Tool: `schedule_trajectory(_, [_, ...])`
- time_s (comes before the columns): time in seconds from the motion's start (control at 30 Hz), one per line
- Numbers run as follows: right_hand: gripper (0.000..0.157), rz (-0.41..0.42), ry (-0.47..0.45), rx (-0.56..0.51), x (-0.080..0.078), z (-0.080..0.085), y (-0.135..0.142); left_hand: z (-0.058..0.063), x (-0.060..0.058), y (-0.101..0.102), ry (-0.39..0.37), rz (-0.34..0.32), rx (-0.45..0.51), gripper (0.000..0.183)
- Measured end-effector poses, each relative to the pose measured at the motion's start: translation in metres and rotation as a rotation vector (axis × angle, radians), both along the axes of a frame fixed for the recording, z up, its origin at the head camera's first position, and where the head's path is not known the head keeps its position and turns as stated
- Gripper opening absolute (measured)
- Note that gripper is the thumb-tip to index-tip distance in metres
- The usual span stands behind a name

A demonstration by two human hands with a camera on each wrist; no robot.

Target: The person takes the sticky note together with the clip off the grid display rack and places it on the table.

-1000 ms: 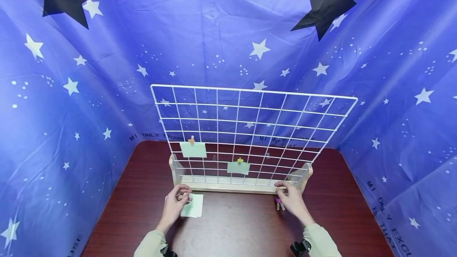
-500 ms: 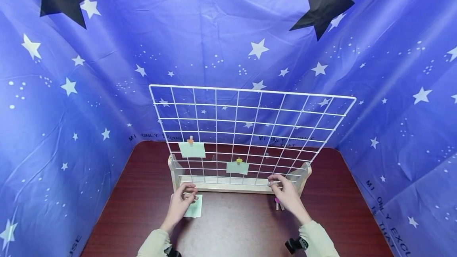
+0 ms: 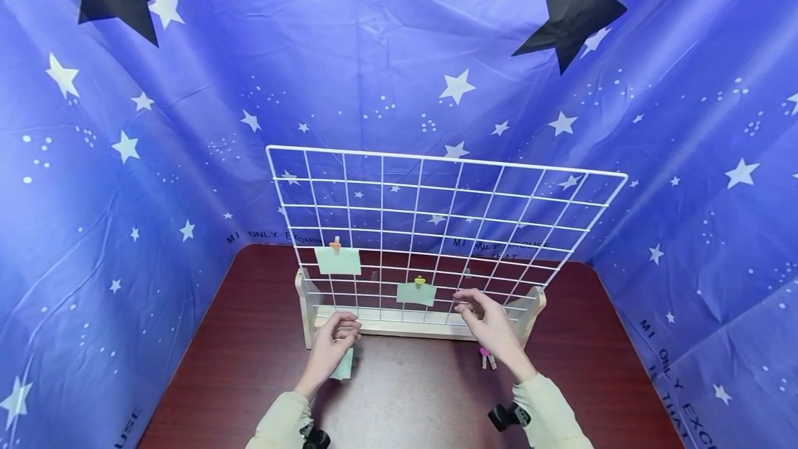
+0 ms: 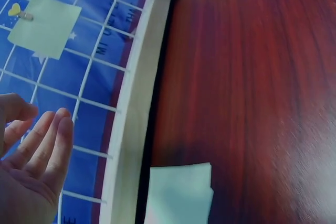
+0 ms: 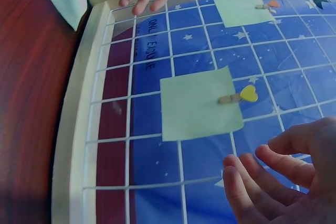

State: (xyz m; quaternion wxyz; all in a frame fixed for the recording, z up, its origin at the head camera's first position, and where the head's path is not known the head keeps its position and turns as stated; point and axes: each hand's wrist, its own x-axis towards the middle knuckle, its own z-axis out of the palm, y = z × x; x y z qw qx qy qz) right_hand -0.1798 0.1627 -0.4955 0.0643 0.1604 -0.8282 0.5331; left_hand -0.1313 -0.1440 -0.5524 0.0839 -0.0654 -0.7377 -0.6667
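Note:
A white wire grid (image 3: pixel 446 159) stands in a wooden base (image 3: pixel 405 328). Clipped to it are two pale green notes: the lower note (image 3: pixel 411 294) by a clothespin with a yellow heart (image 5: pixel 249 94), the upper note (image 3: pixel 339 263) by a clothespin with an orange top (image 3: pixel 335 246). My left hand (image 3: pixel 329 352), fingers loosely bent around nothing, hovers before the base, partly covering a stack of green notes (image 4: pixel 181 195). With relaxed fingers and nothing in them, my right hand (image 3: pixel 494 328) is in front of the grid, just right of the lower note.
Pink-topped clothespins (image 3: pixel 486 355) lie on the dark red wooden table (image 3: pixel 249 338), beside my right forearm. A blue star-printed curtain (image 3: pixel 399 54) surrounds the table at the back and both sides.
Both hands have moved inward and slightly up: the left toward the right over the note stack, the right leftward toward the lower note. The clipped notes have stayed in place.

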Motion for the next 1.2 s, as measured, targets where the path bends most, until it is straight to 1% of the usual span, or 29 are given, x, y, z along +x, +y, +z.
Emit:
schedule_trajectory(0.13, [0.020, -0.015, 0.056, 0.023, -0.001, 0.008, -0.010, 0.007, -0.006, 0.012, 0.043, -0.006, -0.020, 0.028])
schedule_trajectory(0.2, [0.021, -0.007, 0.089, 0.016, 0.000, 0.016, -0.017, 0.010, -0.009, 0.017, 0.054, -0.014, -0.009, 0.027])
schedule_trajectory(0.27, [0.021, 0.004, 0.102, 0.006, 0.003, 0.025, -0.023, 0.014, -0.012, 0.023, 0.042, -0.020, 0.007, 0.028])
schedule_trajectory(0.37, [0.020, 0.021, 0.088, -0.005, 0.008, 0.038, -0.030, 0.018, -0.018, 0.030, 0.009, -0.042, 0.054, 0.028])
schedule_trajectory(0.47, [0.021, 0.021, 0.072, 0.000, 0.011, 0.045, -0.034, 0.022, -0.024, 0.036, -0.004, -0.053, 0.063, 0.028])
schedule_trajectory(0.53, [0.021, 0.018, 0.073, 0.001, 0.011, 0.047, -0.036, 0.025, -0.027, 0.040, 0.004, -0.056, 0.051, 0.027])
schedule_trajectory(0.73, [0.025, 0.015, 0.092, -0.030, 0.007, 0.046, -0.042, 0.034, -0.034, 0.048, 0.050, -0.058, -0.010, 0.028])
schedule_trajectory(0.87, [0.030, 0.032, 0.049, -0.057, 0.004, 0.046, -0.047, 0.035, -0.037, 0.051, 0.082, -0.069, -0.031, 0.035])
schedule_trajectory(0.93, [0.031, 0.042, 0.017, -0.063, 0.003, 0.047, -0.049, 0.034, -0.038, 0.053, 0.098, -0.076, -0.028, 0.038])
schedule_trajectory(1.03, [0.032, 0.045, -0.005, -0.045, 0.002, 0.048, -0.052, 0.033, -0.039, 0.056, 0.098, -0.079, -0.013, 0.038])
schedule_trajectory(1.2, [0.036, 0.054, 0.033, -0.018, 0.003, 0.045, -0.057, 0.030, -0.039, 0.062, 0.101, -0.068, 0.025, 0.036])
